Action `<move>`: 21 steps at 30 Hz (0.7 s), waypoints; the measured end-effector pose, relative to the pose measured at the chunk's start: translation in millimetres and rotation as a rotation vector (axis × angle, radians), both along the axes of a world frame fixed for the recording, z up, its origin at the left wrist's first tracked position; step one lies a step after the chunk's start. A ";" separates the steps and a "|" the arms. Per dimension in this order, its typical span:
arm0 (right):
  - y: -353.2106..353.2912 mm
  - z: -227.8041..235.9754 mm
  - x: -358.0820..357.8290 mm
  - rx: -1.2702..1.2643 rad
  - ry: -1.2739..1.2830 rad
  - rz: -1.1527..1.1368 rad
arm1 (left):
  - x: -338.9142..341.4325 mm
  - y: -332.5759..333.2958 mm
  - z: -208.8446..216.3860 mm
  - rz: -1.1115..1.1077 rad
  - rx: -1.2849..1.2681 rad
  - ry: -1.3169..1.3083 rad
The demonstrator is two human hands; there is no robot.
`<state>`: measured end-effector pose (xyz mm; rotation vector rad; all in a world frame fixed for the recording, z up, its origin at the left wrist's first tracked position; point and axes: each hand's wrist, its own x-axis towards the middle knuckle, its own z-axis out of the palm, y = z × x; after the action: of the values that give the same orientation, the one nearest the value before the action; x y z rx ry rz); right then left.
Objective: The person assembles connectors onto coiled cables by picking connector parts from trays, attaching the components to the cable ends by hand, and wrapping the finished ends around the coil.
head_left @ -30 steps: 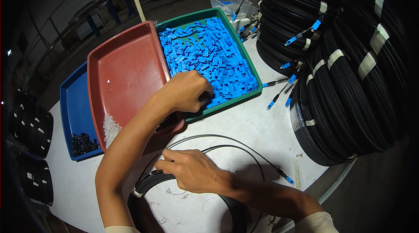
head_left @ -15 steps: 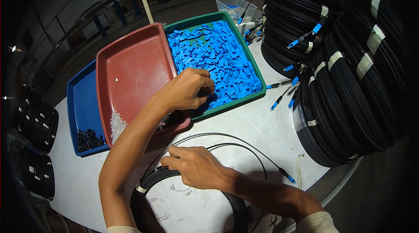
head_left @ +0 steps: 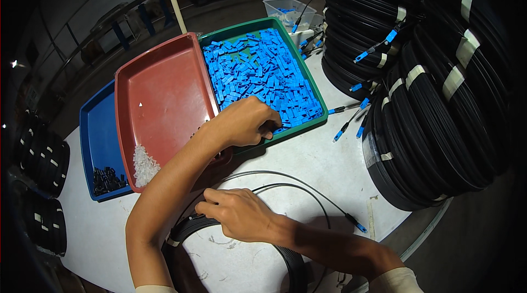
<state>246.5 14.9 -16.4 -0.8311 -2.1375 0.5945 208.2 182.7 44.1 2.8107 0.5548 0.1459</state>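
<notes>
The blue connector housings (head_left: 258,73) lay heaped in the green tray (head_left: 301,127), and I had the left hand (head_left: 253,121) in view at its near edge, fingers curled down; I could not tell whether they pinched a piece. The right hand (head_left: 237,213) bent over a black cable coil (head_left: 296,265), thumb and fingers drawn in, their tips too hidden for me to read the grip. A cable end with a blue connector (head_left: 359,226) lay rightward on the white table (head_left: 329,166). The left forearm (head_left: 164,197) blocked my view of the near side of the red tray (head_left: 164,84), beside its white plastic pieces (head_left: 145,168). Further left, a blue tray (head_left: 99,134) held black pieces (head_left: 108,180). Stacked cable coils (head_left: 439,139) crowded the table's right side.
</notes>
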 end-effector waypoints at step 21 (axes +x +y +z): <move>-2.0 0.8 -0.6 0.011 -0.003 0.006 | -24.8 -1.1 0.8 0.100 -0.082 -0.322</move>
<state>246.0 12.9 -15.6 -0.8200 -2.1450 0.5847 183.4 181.7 44.8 2.6053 0.6072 0.5692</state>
